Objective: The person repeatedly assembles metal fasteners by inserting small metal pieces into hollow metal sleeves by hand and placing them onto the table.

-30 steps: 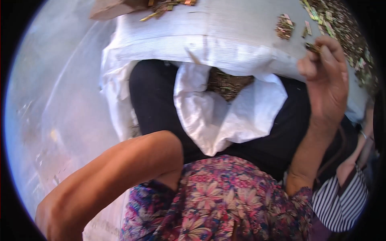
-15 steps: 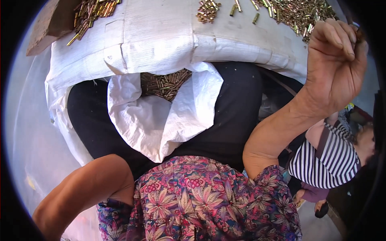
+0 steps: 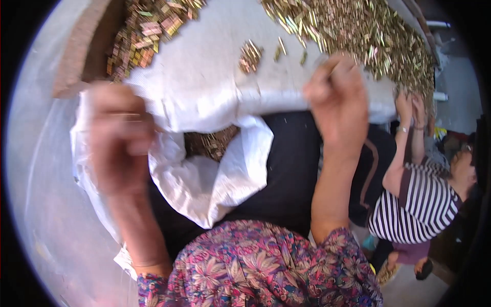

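My left hand (image 3: 123,133) hangs over the near left part of the white-covered table, beside the open white sack (image 3: 240,176) in my lap. Motion smears its fingers, so their state and any contents stay hidden. Above the table's near edge, right of centre, my right hand (image 3: 341,97) has its fingers curled in; what they hold, if anything, cannot be made out. Small brass-coloured metal pieces (image 3: 215,143) lie inside the sack. Closest to my right hand is a large heap of similar metal pieces (image 3: 368,38). A small cluster of metal pieces (image 3: 250,56) sits between the hands.
Another pile of metal pieces (image 3: 148,30) lies at the far left, against a wooden board (image 3: 82,56). A few loose pieces (image 3: 281,47) are scattered mid-table. To the right, a person in a striped top (image 3: 422,204) reaches both hands (image 3: 410,108) to the heap's edge.
My left hand has come up into view over the table's left side. My right hand has moved left from the far right. More of the table and its heaps now shows.
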